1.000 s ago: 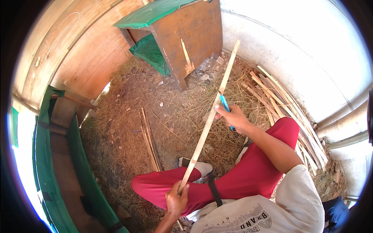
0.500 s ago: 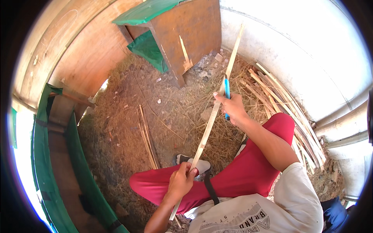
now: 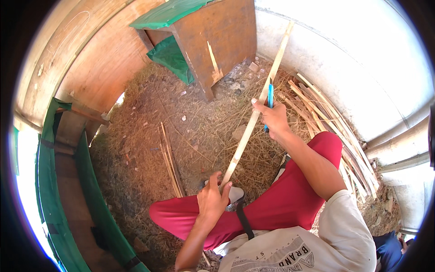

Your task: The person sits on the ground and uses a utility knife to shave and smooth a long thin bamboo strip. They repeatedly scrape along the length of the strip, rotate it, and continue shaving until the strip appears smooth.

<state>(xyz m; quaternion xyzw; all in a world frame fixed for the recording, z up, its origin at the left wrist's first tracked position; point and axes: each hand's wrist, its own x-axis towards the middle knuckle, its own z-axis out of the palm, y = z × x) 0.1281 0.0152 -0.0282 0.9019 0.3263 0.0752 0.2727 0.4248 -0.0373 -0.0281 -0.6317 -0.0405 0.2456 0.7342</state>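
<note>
A long, pale bamboo strip (image 3: 245,139) slants across the middle, from near my lap up toward the white wall. My right hand (image 3: 275,119) is closed around a blue utility knife (image 3: 270,96), its thumb pressing on the strip beside the knife. The knife points up along the strip. My left hand (image 3: 211,199) loosely holds the strip near its lower part, thumb on one side and partly lifted fingers on the other. The strip's lower end is hidden by this hand and forearm.
On the right lies a pile of split strips (image 3: 324,111) along the white wall (image 3: 331,59). Several thin sticks (image 3: 170,161) rest on the dry-grass ground to the left. A brown wooden box (image 3: 222,41) with green covering stands ahead; a green-edged trough (image 3: 68,181) runs along the left.
The strip has turned to show a broader face, and its far end has shifted up and right. My left fingers have loosened and lifted. The right hand with the knife moved slightly right.
</note>
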